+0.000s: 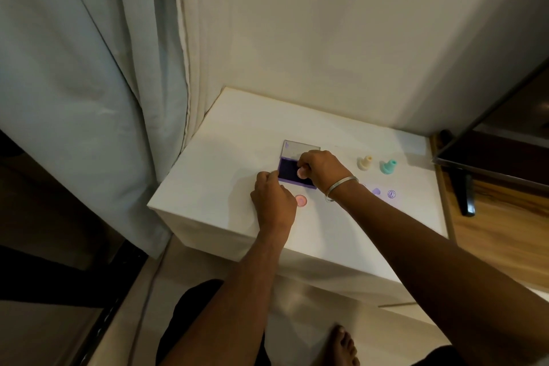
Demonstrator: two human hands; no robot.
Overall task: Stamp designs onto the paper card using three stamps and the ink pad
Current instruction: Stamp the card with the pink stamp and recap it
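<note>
Right hand clenched on pink stamp over ink pad, left hand pinching pad edge; risk of over-inking, smudged card print.

The far half of the white table lies bare up to the wall, and the left part is open as far as the curtain hanging against that edge. In the middle, the open ink pad with its raised lid and both forearms crossing the near edge block the way. To the right stand a cream stamp and a teal stamp, close together, with a narrow gap between them.
</note>
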